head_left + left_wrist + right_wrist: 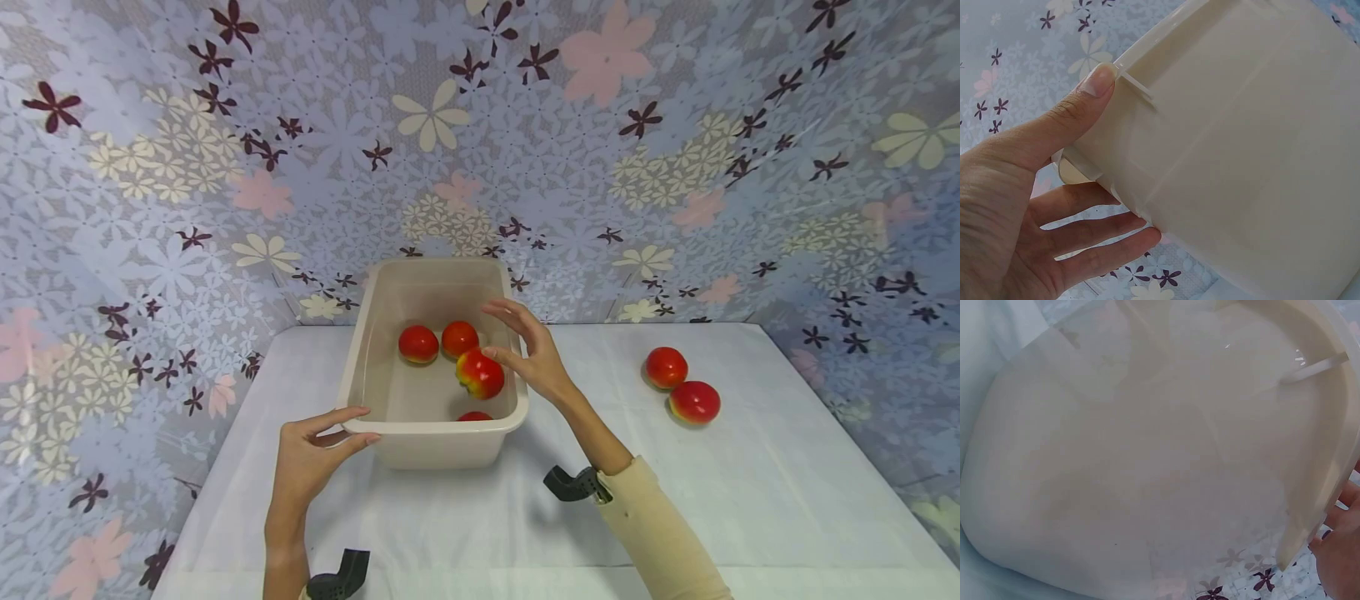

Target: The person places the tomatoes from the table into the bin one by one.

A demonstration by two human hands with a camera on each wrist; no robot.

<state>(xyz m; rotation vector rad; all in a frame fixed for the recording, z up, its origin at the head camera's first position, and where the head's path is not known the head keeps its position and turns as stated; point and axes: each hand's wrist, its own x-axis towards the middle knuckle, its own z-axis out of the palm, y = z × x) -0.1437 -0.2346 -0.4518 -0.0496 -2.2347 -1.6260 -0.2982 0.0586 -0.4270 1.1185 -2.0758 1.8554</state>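
A beige plastic bin stands on the table with several glossy red apple-like fruits inside. My left hand grips its near left corner, thumb and fingers on the rim; in the left wrist view, the thumb lies on the bin's outer wall. Over the right rim reaches my right hand, its fingers spread apart. Just beside its thumb tip is a tilted red-and-yellow fruit; whether they touch is unclear. Two more fruits, a left one and a far one, lie on the bin floor.
To the right on the white-covered table lie two fruits, a rear one and a front one, side by side. Another fruit is partly hidden behind the bin's near rim. A flower-patterned sheet stands behind.
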